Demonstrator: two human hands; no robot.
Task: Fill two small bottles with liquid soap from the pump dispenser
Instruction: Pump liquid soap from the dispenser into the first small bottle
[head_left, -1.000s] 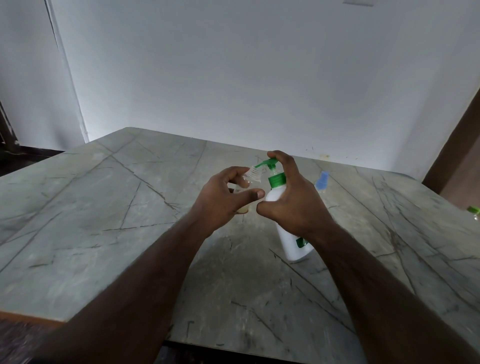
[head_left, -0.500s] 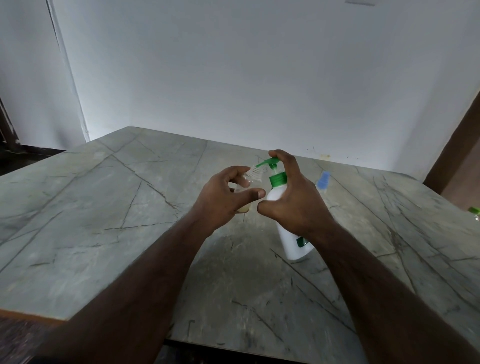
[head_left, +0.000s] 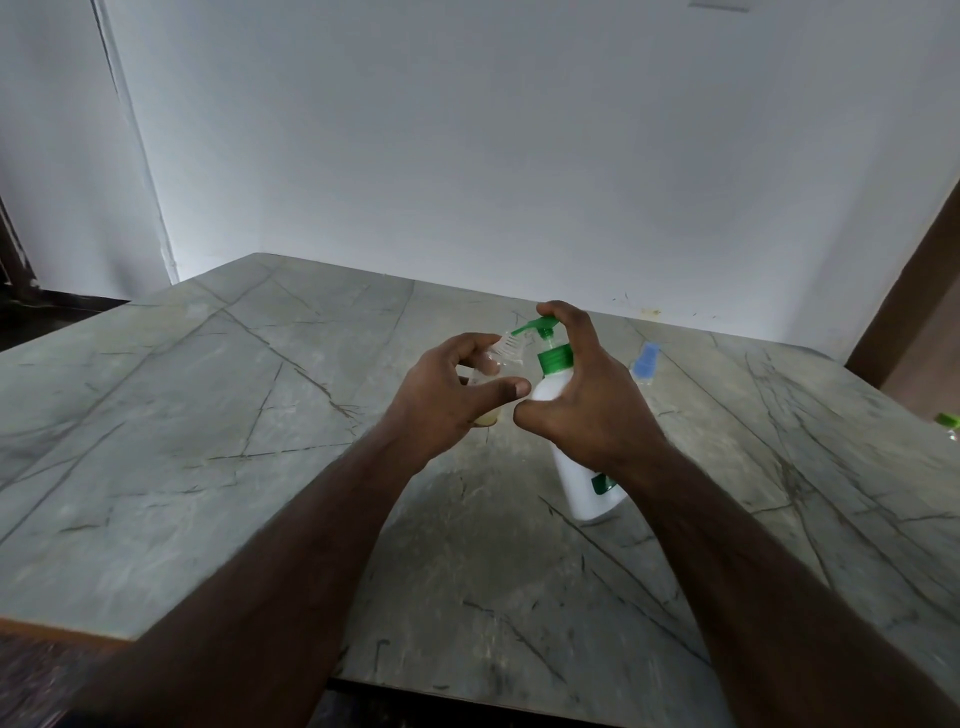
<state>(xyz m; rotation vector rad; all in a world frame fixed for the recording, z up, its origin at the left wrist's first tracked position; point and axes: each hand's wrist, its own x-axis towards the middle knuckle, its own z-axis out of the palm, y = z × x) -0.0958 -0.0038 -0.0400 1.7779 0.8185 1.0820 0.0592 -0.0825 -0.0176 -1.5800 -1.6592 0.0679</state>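
A white pump dispenser (head_left: 584, 488) with a green collar and green pump head stands tilted on the marble table. My right hand (head_left: 582, 400) grips its neck, with the index finger on top of the pump head. My left hand (head_left: 447, 395) holds a small clear bottle (head_left: 501, 358) tilted, its threaded mouth just under the green nozzle. A little pale yellow liquid shows at the bottle's bottom, below my palm. A second small bottle with a blue cap (head_left: 645, 361) lies on the table behind my right hand.
The grey veined marble table (head_left: 208, 441) reaches back to a white wall. At the right edge a green-capped thing (head_left: 948, 423) is partly cut off. A brown door frame (head_left: 914, 312) rises at the right. The table's front edge runs near the bottom left.
The pump head sits slightly higher than in the earlier frames. Both hands and both bottles have stayed in place.
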